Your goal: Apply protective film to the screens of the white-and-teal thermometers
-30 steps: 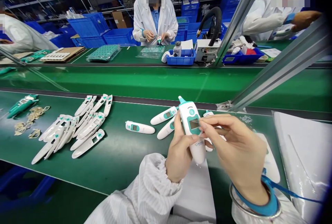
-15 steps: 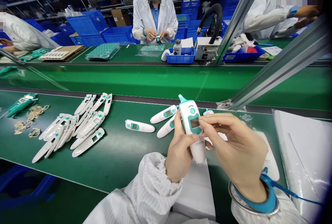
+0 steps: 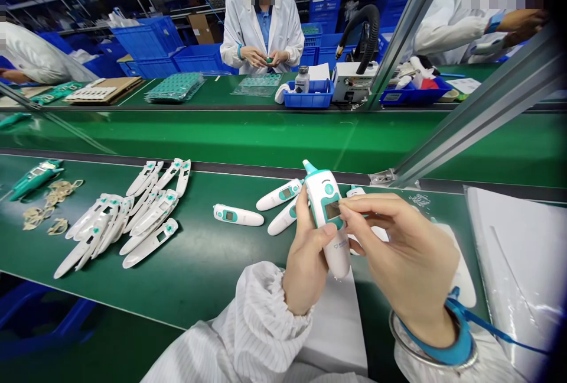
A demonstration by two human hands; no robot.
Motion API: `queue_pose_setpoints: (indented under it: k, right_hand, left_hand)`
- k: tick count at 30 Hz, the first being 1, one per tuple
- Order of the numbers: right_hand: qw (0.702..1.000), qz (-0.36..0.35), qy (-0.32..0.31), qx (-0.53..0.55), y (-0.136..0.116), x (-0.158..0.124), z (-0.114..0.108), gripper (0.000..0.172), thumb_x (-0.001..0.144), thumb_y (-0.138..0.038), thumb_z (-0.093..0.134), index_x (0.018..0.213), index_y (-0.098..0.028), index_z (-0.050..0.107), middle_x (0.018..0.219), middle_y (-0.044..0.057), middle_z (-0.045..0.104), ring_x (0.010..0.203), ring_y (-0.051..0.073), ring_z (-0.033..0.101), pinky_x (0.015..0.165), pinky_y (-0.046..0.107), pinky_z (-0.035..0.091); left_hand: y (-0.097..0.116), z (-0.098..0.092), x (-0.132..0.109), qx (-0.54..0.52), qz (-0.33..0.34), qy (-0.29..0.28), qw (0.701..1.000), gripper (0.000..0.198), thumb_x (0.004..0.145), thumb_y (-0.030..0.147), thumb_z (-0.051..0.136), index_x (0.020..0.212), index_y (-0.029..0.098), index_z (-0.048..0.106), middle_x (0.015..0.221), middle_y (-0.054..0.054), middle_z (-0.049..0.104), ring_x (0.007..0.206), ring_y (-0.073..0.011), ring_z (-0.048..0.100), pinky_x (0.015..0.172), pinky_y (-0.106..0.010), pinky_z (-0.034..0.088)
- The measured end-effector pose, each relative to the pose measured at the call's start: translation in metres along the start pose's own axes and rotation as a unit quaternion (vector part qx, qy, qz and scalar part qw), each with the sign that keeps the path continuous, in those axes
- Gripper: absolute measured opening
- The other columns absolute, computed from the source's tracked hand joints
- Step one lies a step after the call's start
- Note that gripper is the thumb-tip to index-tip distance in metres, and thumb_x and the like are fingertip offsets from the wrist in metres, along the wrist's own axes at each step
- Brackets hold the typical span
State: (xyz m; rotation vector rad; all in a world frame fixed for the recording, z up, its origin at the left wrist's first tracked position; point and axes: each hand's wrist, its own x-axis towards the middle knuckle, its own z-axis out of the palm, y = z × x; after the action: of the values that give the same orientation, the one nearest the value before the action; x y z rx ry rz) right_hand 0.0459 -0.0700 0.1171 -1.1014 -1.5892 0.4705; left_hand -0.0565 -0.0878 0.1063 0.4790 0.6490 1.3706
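Note:
My left hand [image 3: 306, 256] is wrapped round a white and teal ear thermometer [image 3: 339, 251], its probe tip pointing up and its screen facing me. At the right edge of that screen, the thumb and forefinger of my right hand [image 3: 405, 253] are pinched together; whatever is between them is too small to make out. Just beyond my left hand lie two similar thermometers, one of them a whole thermometer [image 3: 279, 195] near the table's far edge. Another thermometer [image 3: 238, 216] rests by itself further left. Part of one more is hidden behind my right hand.
White thermometer shells [image 3: 150, 241] lie in piles on the left of the green table [image 3: 208, 276]. Beyond them are rubber bands [image 3: 59, 192] and a teal device [image 3: 36, 179]. White sheets in plastic [image 3: 522, 253] lie at right. A metal post [image 3: 482, 99] slants across; co-workers sit opposite.
Both my hands and the thermometer stay almost where they were. Across the belt, the co-worker's hands have shifted slightly around a small teal part.

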Motion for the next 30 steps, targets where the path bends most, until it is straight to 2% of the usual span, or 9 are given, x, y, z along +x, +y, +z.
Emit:
queue_pose_setpoints:
  k: [7,12,17,20,22,24,27,30]
  right_hand:
    - [0.998,-0.052,0.007,0.018,-0.002,-0.001,-0.001,0.024,0.079,-0.003,0.066,0.092,-0.023,0.066,0.088,-0.002,0.071,0.075,0.012,0.066,0.057,0.022,0.060]
    - [0.995,-0.094,0.002,-0.022,-0.006,-0.002,-0.003,0.028,0.077,0.001,0.067,0.093,-0.022,0.066,0.089,-0.002,0.070,0.079,0.011,0.064,0.064,0.022,0.057]
    - [0.999,-0.048,-0.014,0.000,-0.009,0.002,-0.005,0.020,0.079,-0.005,0.067,0.089,-0.022,0.065,0.091,0.000,0.069,0.073,0.012,0.061,0.052,0.023,0.052]
    - [1.000,-0.006,-0.007,0.005,-0.007,0.004,-0.006,0.012,0.083,-0.013,0.066,0.088,-0.023,0.066,0.091,0.000,0.066,0.071,0.012,0.060,0.048,0.023,0.050]
    - [1.000,0.023,0.005,0.005,-0.004,0.005,-0.008,0.008,0.087,-0.019,0.062,0.092,-0.025,0.066,0.097,0.002,0.064,0.081,0.014,0.062,0.058,0.026,0.053]
    - [0.998,0.061,-0.012,0.023,-0.001,0.005,-0.008,0.015,0.090,-0.027,0.057,0.103,-0.027,0.064,0.111,0.004,0.061,0.098,0.019,0.062,0.075,0.033,0.055]
    - [0.984,0.118,-0.101,0.086,0.001,0.003,-0.007,0.036,0.090,-0.040,0.056,0.124,-0.030,0.055,0.132,0.006,0.053,0.117,0.025,0.054,0.094,0.042,0.048]
    - [0.967,0.155,-0.152,0.134,0.000,0.003,-0.002,0.047,0.084,-0.045,0.063,0.127,-0.030,0.052,0.133,0.005,0.054,0.121,0.025,0.052,0.098,0.041,0.046]
  left_hand:
    - [-0.002,0.005,-0.006,0.054,0.003,0.065,0.996,0.064,0.091,0.029,0.051,0.147,0.034,0.019,0.130,-0.002,0.057,0.123,-0.0212,0.052,0.103,-0.035,0.040]
    - [-0.003,0.007,-0.010,0.062,0.025,0.073,0.995,0.060,0.093,0.029,0.049,0.146,0.035,0.022,0.133,-0.002,0.057,0.124,-0.0204,0.052,0.104,-0.035,0.040]
    - [-0.004,0.007,-0.013,0.080,0.044,0.089,0.992,0.055,0.091,0.028,0.052,0.142,0.035,0.032,0.138,0.000,0.052,0.132,-0.0211,0.043,0.110,-0.035,0.033]
    - [-0.003,0.007,-0.013,0.074,0.039,0.087,0.993,0.055,0.088,0.028,0.053,0.140,0.033,0.035,0.136,-0.002,0.053,0.132,-0.0242,0.043,0.106,-0.036,0.038]
    - [-0.001,0.009,-0.013,0.044,0.020,0.062,0.997,0.058,0.088,0.028,0.052,0.142,0.031,0.031,0.130,-0.005,0.056,0.126,-0.0264,0.048,0.099,-0.039,0.044]
    - [0.000,0.012,-0.012,0.015,0.009,0.042,0.999,0.060,0.087,0.026,0.051,0.143,0.029,0.028,0.127,-0.006,0.058,0.121,-0.0271,0.052,0.095,-0.040,0.046]
    - [0.000,0.014,-0.011,-0.004,0.014,0.047,0.999,0.057,0.086,0.022,0.050,0.140,0.029,0.033,0.128,-0.005,0.057,0.121,-0.0243,0.052,0.096,-0.036,0.045]
    - [-0.002,0.014,-0.011,-0.013,0.022,0.043,0.999,0.052,0.087,0.024,0.048,0.137,0.027,0.035,0.117,-0.005,0.062,0.117,-0.0236,0.055,0.094,-0.035,0.045]
